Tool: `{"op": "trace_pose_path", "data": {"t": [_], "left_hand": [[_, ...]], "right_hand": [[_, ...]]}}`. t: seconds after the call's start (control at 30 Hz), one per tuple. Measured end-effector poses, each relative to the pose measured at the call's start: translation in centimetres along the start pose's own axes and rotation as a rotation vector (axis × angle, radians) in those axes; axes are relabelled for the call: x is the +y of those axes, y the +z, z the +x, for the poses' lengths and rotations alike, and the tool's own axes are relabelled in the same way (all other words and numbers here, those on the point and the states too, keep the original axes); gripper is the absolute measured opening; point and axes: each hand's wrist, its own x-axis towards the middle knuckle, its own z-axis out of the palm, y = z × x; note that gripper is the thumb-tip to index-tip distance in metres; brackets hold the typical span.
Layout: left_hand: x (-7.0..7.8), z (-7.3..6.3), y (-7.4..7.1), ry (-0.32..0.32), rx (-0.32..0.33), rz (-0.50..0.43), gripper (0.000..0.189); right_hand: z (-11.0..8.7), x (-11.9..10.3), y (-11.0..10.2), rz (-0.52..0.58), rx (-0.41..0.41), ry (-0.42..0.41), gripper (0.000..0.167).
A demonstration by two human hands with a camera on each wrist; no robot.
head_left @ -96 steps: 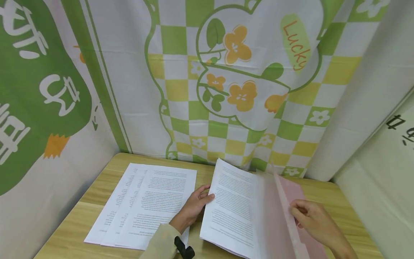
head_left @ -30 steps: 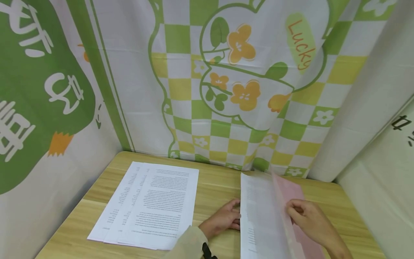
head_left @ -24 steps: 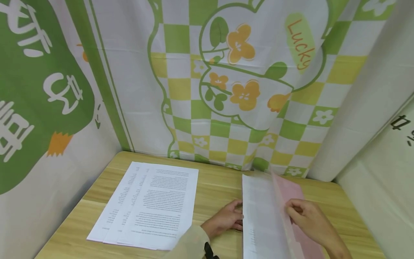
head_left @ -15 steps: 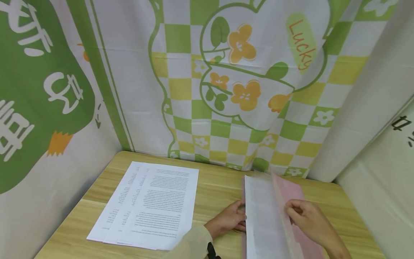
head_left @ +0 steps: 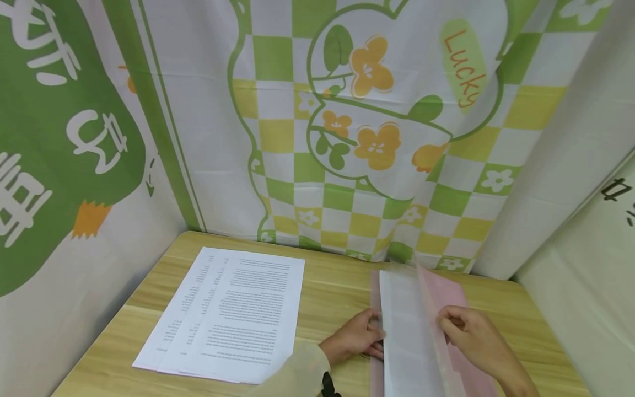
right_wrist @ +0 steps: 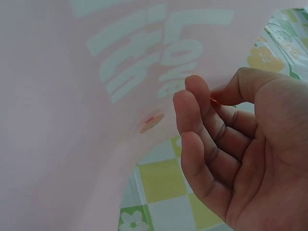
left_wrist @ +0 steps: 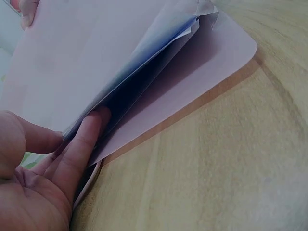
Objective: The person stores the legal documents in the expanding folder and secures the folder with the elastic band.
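Here, the left hand has a narrow grip on the near edge of the white sheets, thumb on top and fingers tucked underneath; the sheets lie inside the pink folder, running away to the right of that grip. The folder sits between the two hands; its lower cover shows beneath the left fingers, resting on the table, with a strip of it poking out past the sheets' edge; a dark gap opens between sheets and lower cover, right at the left fingertips.

The right hand pinches the edge of the raised cover between thumb and forefinger, the other fingers curled beside it; the cover stands tilted up to the left of this grip, and pale lettering, "Love" among it, shows just beside the fingertips.

Well to the left of the left grip, a fanned stack of printed papers lies flat on the table, apart from the folder; a light sleeve covers the left forearm behind the grip, overlapping the stack's corner in the head view, with a black strap near the wrist; beyond both hands hangs a green, white and yellow cloth, marked "Lucky" and printed with orange flowers.
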Motion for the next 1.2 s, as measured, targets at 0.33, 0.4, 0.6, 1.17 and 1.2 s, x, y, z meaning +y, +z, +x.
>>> {"op": "trace_pose_path", "data": {"t": [0.33, 0.4, 0.6, 1.17, 1.2], "left_hand": [[0.5, -0.6, 0.0, -0.039, -0.033, 0.004, 0.02], [0.5, -0.7, 0.0, -0.042, -0.027, 0.0, 0.023], [0.4, -0.6, 0.2, -0.037, -0.009, -0.025, 0.03], [0.2, -1.3, 0.3, -0.039, -0.055, 0.045, 0.026], [0.2, -1.3, 0.2, -0.045, -0.073, 0.055, 0.026]], "right_hand": [[0.1, -0.2, 0.1, 0.03, -0.012, 0.0, 0.027], [0.1, -0.2, 0.1, 0.038, -0.018, 0.009, 0.027], [0.3, -0.4, 0.3, 0.069, -0.031, 0.02, 0.025], [-0.1, -0.4, 0.1, 0.013, 0.0, 0.047, 0.025], [-0.1, -0.3, 0.2, 0.015, 0.004, 0.04, 0.025]]}}
